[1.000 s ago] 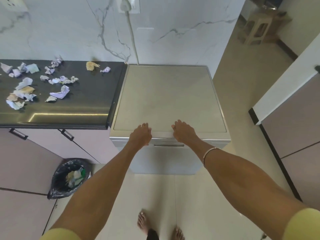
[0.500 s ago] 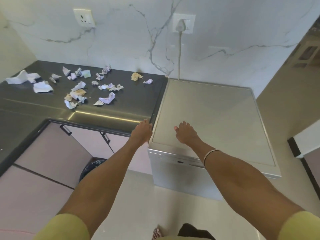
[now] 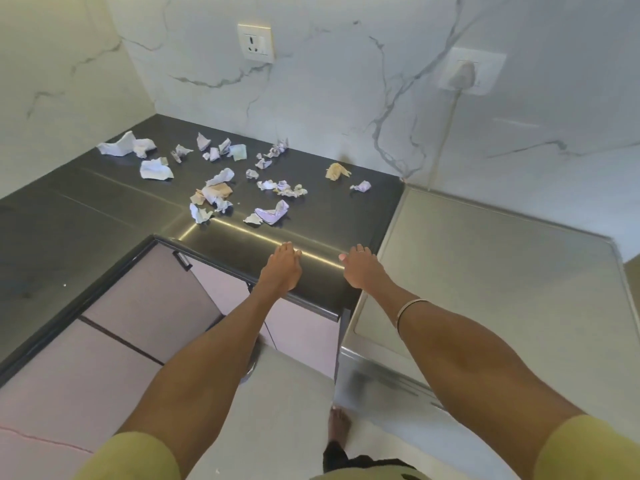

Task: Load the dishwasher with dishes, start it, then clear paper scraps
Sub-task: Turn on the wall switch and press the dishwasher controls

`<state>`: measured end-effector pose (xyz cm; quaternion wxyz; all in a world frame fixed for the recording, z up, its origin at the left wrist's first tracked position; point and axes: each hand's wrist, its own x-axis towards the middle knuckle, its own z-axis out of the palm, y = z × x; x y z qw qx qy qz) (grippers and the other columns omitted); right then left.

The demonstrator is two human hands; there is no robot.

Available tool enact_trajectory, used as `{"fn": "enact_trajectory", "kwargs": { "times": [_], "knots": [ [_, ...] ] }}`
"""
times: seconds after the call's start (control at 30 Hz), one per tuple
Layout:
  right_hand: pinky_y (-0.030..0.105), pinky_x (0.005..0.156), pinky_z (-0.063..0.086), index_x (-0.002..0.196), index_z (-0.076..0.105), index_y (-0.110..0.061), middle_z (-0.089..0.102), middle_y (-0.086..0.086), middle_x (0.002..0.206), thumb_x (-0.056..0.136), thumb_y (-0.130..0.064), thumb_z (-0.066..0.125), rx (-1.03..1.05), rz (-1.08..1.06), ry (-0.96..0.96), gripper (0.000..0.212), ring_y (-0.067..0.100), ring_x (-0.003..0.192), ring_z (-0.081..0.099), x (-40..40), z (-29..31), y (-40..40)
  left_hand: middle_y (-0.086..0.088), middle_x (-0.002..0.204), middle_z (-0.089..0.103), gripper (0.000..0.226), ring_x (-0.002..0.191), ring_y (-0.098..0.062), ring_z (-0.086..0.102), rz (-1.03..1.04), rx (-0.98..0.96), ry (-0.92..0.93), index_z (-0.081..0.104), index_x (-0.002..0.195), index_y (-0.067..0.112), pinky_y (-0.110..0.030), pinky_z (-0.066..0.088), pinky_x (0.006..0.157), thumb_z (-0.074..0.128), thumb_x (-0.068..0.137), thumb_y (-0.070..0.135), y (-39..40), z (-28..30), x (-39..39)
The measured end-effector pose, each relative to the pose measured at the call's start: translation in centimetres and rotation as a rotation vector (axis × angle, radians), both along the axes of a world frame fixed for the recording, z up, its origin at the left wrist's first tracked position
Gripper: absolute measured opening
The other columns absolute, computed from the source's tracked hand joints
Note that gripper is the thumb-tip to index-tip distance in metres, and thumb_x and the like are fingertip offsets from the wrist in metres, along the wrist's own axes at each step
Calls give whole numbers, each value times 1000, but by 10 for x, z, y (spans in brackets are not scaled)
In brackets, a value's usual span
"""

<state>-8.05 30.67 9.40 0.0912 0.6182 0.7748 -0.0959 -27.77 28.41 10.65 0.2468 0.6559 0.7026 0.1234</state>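
The dishwasher (image 3: 502, 271) is standing with its door closed, its pale flat top showing bare, pushed up against the right end of the dark desk (image 3: 329, 216); its inside is not showing. The paper scraps (image 3: 221, 192) are lying scattered over the desk, well apart from both hands: a white crumpled cluster near the back left corner, a tan and white heap in the middle, a lilac folded piece (image 3: 272, 213) nearest the front edge, and a tan wad (image 3: 336, 171) with a small lilac scrap (image 3: 361, 186) beside it toward the dishwasher.

Both arms are reaching forward side by side. The left hand (image 3: 281, 268) is hovering over the desk's front edge, fingers stretched out together and holding nothing. The right hand (image 3: 360, 268) is hanging just beside it near the desk's right corner, fingers loosely extended, likewise holding nothing; a thin bangle (image 3: 410, 310) is circling its wrist. Whether either hand is touching the desk surface is unclear.

A power cord (image 3: 446, 133) is running down the marble wall from a plugged socket (image 3: 465, 72) behind the dishwasher, and a second wall socket (image 3: 255, 42) is sitting free above the desk. Pink cabinet doors (image 3: 145, 306) are showing under the desk.
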Motion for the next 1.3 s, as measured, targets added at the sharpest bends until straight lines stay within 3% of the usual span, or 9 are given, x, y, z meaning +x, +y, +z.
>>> {"fn": "enact_trajectory", "kwargs": {
  "times": [0.17,0.3,0.53,0.63,0.77,1.0,1.13,1.3],
  "knots": [
    [45,109,33,146,37,-2,37,21,147,105,-29,25,6,-69,73,49,37,135,36,-13,10,54,-21,141,46,44,131,-37,43,19,43,-1,43,135,-4,-46,33,107,27,106,25,43,8,-8],
    [46,108,33,145,37,-2,37,22,147,105,-31,21,4,-127,116,52,37,135,36,-3,12,90,-23,137,49,40,128,-38,45,-34,82,-10,46,130,-4,-44,34,103,27,107,22,77,13,11],
    [45,117,26,149,28,4,27,22,156,106,-38,25,94,-305,208,60,36,144,26,41,43,129,-16,157,31,50,146,-29,27,-167,126,-72,30,148,1,-41,22,116,24,107,29,135,36,73],
    [44,118,25,151,25,3,23,20,159,106,-38,27,147,-380,226,61,35,146,23,63,57,143,-12,157,30,50,145,-30,27,-226,139,-93,29,150,6,-44,24,115,23,107,32,162,50,101],
    [45,109,36,145,36,1,38,21,149,104,-37,34,251,-458,266,56,36,135,39,93,76,165,-16,143,44,41,136,-34,39,-344,222,-122,43,135,2,-46,34,108,26,106,27,198,73,135],
    [43,98,44,137,43,0,48,19,136,102,-27,43,446,-562,247,44,36,123,50,136,136,199,-15,133,49,32,125,-33,46,-486,375,-154,43,128,2,-42,38,99,30,105,20,256,116,192],
    [39,89,48,127,48,-1,55,16,125,96,-14,53,514,-599,221,34,35,111,57,163,164,213,-16,156,28,49,146,-31,22,-585,456,-105,23,149,-1,-40,21,118,32,104,16,281,134,222],
    [38,82,49,121,50,0,59,16,115,90,-6,55,588,-650,141,32,35,102,61,193,187,221,-10,164,-3,68,151,-28,-7,-614,578,-43,2,156,10,-43,0,122,38,99,15,312,143,267]
  ]
}}
